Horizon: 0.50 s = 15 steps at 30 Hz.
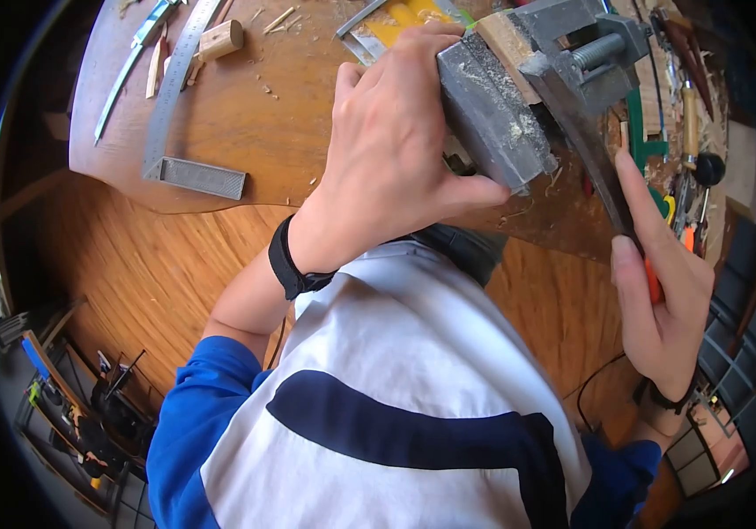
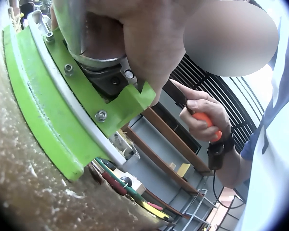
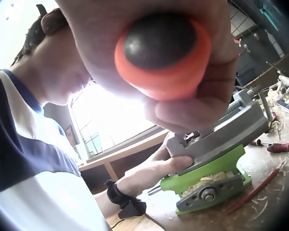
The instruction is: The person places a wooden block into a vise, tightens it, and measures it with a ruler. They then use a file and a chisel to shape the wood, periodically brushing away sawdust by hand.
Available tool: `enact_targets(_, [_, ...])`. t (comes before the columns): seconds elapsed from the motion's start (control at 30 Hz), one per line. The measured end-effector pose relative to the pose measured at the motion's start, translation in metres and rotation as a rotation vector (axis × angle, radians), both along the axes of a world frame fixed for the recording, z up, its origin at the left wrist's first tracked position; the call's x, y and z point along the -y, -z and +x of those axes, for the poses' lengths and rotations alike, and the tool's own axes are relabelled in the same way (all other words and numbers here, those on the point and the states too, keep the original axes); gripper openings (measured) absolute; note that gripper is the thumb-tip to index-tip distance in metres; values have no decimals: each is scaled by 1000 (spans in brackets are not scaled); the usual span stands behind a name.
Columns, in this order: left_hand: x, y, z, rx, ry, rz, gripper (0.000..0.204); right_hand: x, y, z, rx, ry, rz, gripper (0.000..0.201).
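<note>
My left hand (image 1: 387, 145) grips the grey metal jaw of a vise (image 1: 492, 110), its thumb along the near end. In the right wrist view, the vise's green base (image 3: 209, 175) sits on the bench. A pale piece of wood (image 1: 503, 46) is clamped at the far end of the vise. My right hand (image 1: 673, 282) holds a file by its orange-and-black handle (image 3: 197, 72), index finger stretched along the tool. The dark file (image 1: 585, 145) slants beside the vise, its tip overlapping the wood's edge in the head view.
A steel try square (image 1: 202, 176) and a wooden dowel (image 1: 221, 40) lie on the left of the brown table (image 1: 281, 132), amid shavings. Several hand tools, including a wooden-handled one (image 1: 690, 123), lie to the right. Wooden floor (image 1: 211, 282) shows below the table edge.
</note>
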State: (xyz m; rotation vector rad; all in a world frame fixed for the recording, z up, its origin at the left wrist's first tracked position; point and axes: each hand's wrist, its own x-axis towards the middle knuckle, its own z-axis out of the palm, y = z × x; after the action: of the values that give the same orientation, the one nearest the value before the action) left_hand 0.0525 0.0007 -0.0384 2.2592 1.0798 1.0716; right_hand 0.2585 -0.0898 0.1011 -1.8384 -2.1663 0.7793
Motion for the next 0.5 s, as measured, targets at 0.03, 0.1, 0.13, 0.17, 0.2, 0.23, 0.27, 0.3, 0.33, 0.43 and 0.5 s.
enact_targets(0.03, [-1,1,1,40,0,-9,99,1,8,1,3,-2,64,54])
enact_targets(0.1, [-3,1,0,68,6,-8,97,4,11,4,-6,67,90,50])
enact_targets(0.13, [-4,0,-1,57,10,-3,96,7,10,7,-18,135,48,49])
enact_targets(0.17, [-4,0,-3,46,16,1,96,10,9,8,-29,205,3,48])
enact_targets(0.2, [-3,0,-3,44,14,-19,95,9,10,9,-17,186,18,48])
enact_targets(0.23, [-2,-1,-2,44,13,-38,95,8,13,10,-3,168,34,48])
enact_targets(0.27, [-2,-1,-2,43,12,-59,95,7,14,11,11,151,48,47])
enact_targets(0.3, [-2,-3,-2,42,21,-60,95,7,13,7,-49,165,30,52])
enact_targets(0.33, [-3,-4,-3,39,26,-62,94,8,13,6,-70,130,37,53])
enact_targets(0.43, [-7,-2,-7,40,46,-48,95,8,16,5,-85,34,53,60])
enact_targets(0.5, [-7,-1,-8,41,55,-43,95,6,14,4,-79,15,62,62])
